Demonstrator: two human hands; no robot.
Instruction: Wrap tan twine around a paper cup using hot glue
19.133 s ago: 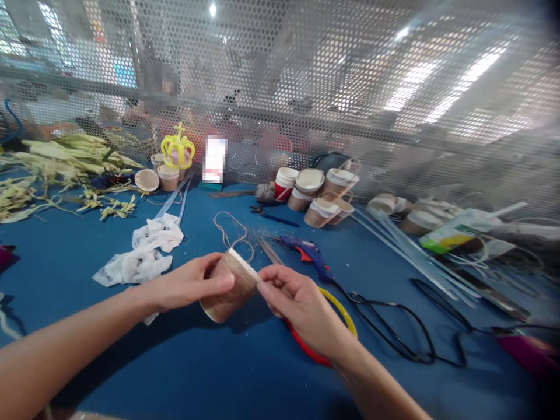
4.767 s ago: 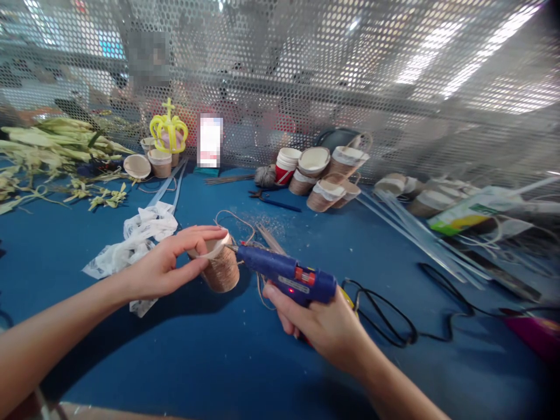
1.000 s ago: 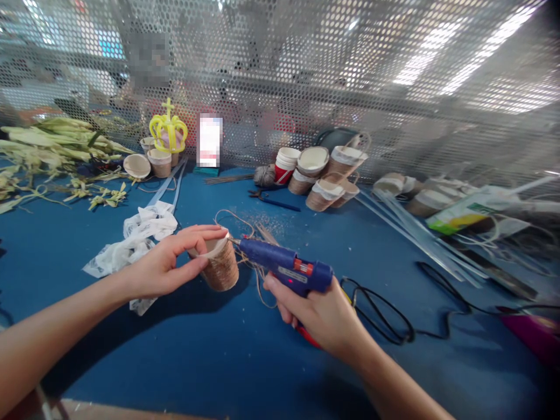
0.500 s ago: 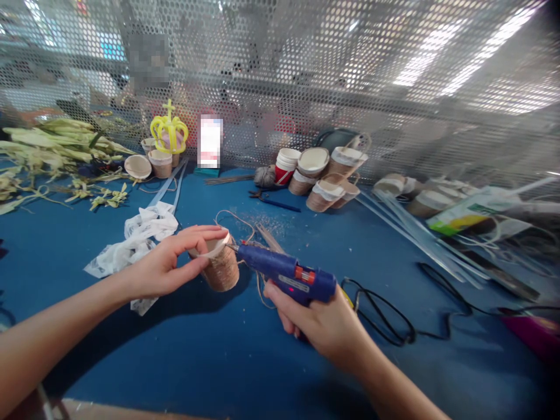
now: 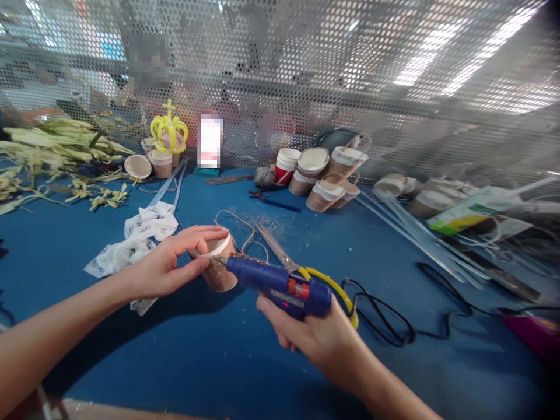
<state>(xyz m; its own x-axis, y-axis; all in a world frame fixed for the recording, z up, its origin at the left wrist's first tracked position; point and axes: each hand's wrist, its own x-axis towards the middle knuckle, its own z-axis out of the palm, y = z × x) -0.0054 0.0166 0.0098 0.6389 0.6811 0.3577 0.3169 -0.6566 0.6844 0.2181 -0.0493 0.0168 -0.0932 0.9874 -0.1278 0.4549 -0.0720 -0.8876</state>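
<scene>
A paper cup wrapped in brown twine stands on the blue table, its white inside facing up. My left hand grips it by the rim, fingers over the top and thumb on the near side. In my right hand is a blue glue gun with a small red light showing. The gun's metal tip meets the cup's rim close to my left thumb. Behind the gun lie yellow-handled scissors, partly covered by it. Loose twine curls beside the cup.
White lace fabric is crumpled left of the cup. Further back are wrapped cups, a twine ball and a yellow crown. Clear glue sticks and a black cord lie right. A perforated metal screen closes the back.
The glue gun in my right hand has moved left and slightly down, its tip shifting along the rim toward my left thumb. More of the scissors shows. My left hand and the cup stay nearly still.
</scene>
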